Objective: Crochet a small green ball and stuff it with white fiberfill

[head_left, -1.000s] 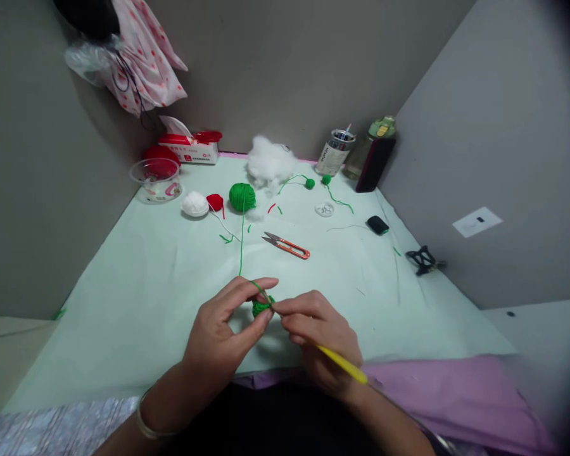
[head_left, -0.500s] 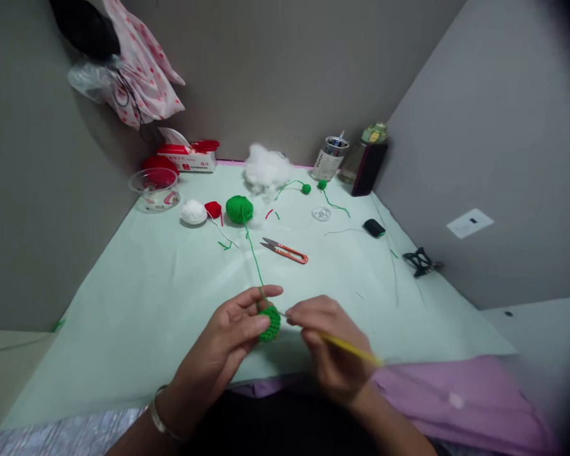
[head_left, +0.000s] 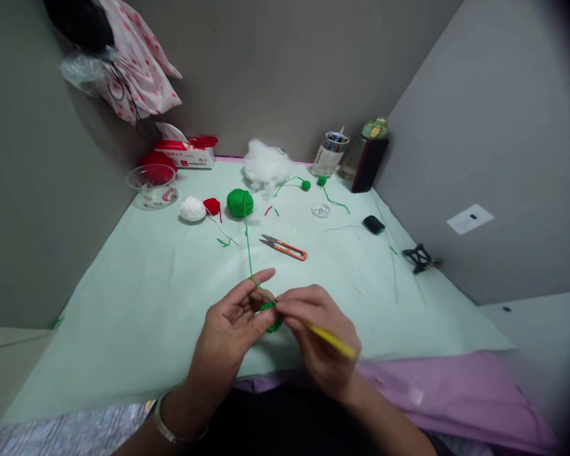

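Observation:
Between the thumb and fingers of my left hand (head_left: 230, 323) is a small green crochet piece (head_left: 274, 324), partly covered by both hands. A strand of green yarn (head_left: 249, 250) runs over my raised left index finger and back to the green yarn ball (head_left: 240, 202). My right hand (head_left: 320, 329) is closed around a crochet hook (head_left: 332, 342) with a yellow handle. The hook's tip is at the top edge of the green piece, hidden by my fingers. Beyond my hands lie orange thread snips (head_left: 285, 247) with their blades apart.
White stuffing (head_left: 266, 163) sits at the back. A white yarn ball (head_left: 192, 209), red yarn (head_left: 211, 206) and a clear plastic tub (head_left: 152, 190) are on the left. At the right are a can (head_left: 330, 155), a bottle (head_left: 376, 128), a phone (head_left: 370, 166) and a black claw clip (head_left: 420, 258).
My right hand has moved left with the hook and now meets the green piece. My left index finger has risen, and the yarn over it has shifted left.

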A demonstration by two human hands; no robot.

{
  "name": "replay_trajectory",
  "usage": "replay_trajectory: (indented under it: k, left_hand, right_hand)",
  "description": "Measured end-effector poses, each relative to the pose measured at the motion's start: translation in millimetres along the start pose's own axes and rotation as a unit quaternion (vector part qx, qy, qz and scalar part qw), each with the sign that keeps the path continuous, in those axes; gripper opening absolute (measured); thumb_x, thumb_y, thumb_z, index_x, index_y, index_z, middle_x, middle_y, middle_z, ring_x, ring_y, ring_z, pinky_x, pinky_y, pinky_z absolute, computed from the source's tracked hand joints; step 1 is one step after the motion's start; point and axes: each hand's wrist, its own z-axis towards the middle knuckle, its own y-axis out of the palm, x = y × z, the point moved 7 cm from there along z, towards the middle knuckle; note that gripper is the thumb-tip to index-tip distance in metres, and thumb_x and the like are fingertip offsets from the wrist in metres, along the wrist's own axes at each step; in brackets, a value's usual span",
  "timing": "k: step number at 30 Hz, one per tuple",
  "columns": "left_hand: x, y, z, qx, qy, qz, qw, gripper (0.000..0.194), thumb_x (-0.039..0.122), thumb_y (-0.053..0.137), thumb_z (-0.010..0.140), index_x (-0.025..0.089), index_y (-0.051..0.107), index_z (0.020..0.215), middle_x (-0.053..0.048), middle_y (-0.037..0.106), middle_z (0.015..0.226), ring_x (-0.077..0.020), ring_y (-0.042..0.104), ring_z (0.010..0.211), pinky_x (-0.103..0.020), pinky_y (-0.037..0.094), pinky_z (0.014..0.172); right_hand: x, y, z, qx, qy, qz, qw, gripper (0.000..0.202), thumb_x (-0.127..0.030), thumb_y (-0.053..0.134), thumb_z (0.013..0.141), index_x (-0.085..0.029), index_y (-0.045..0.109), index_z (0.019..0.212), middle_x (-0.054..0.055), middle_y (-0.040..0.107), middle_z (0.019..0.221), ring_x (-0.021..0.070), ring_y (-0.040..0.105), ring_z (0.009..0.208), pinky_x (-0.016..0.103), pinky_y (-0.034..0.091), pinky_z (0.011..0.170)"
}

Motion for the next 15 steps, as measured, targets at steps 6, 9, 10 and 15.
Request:
replay_trajectory:
  k: [6, 9, 10, 15]
  left_hand:
    - [-14.9, 11.9, 2.3, -0.063, -0.134, -0.156, 0.977, 0.041, 0.031, 0.091, 0.079, 0.020, 0.083, 0.118, -0.004, 0.073, 0.095, -0.0149, 0.068, 0.091, -0.025, 0.056, 0.090]
    - [-8.9, 4.9, 4.7, -0.052, -0.126, -0.163, 0.977, 0.036, 0.026, 0.089, 0.080, 0.018, 0.083, 0.115, -0.002, 0.070, 0.088, -0.0117, 0.065, 0.082, -0.024, 0.056, 0.084]
    - [-6.0, 3.0, 5.4, -0.048, -0.111, -0.151, 0.981, 0.035, 0.026, 0.089, 0.081, 0.018, 0.082, 0.114, -0.002, 0.070, 0.087, -0.0114, 0.065, 0.081, -0.024, 0.055, 0.084]
    - [4.2, 8.3, 5.7, -0.069, -0.020, -0.051, 0.996, 0.021, 0.025, 0.086, 0.085, 0.018, 0.069, 0.095, -0.002, 0.072, 0.089, -0.0153, 0.069, 0.085, -0.028, 0.052, 0.084]
  right_hand:
    - [-3.5, -4.0, -4.8, 0.012, -0.061, -0.051, 0.997, 0.035, -0.011, 0.066, 0.098, -0.030, 0.076, 0.126, 0.007, 0.078, 0.108, 0.0220, 0.076, 0.096, 0.036, 0.066, 0.079]
    - [19.9, -9.9, 3.9, 0.064, 0.088, 0.133, 0.985, 0.021, -0.017, 0.061, 0.102, -0.026, 0.079, 0.107, 0.005, 0.076, 0.092, 0.0168, 0.071, 0.077, 0.032, 0.061, 0.069]
    - [26.9, -7.3, 5.9, 0.068, 0.133, 0.192, 0.970, 0.017, -0.022, 0.062, 0.103, -0.025, 0.079, 0.102, 0.004, 0.075, 0.088, 0.0150, 0.069, 0.070, 0.030, 0.059, 0.065]
    - [44.3, 14.1, 7.1, 0.048, 0.248, 0.305, 0.918, 0.020, -0.040, 0.074, 0.095, -0.021, 0.078, 0.092, 0.002, 0.071, 0.079, 0.0120, 0.062, 0.061, 0.024, 0.055, 0.057]
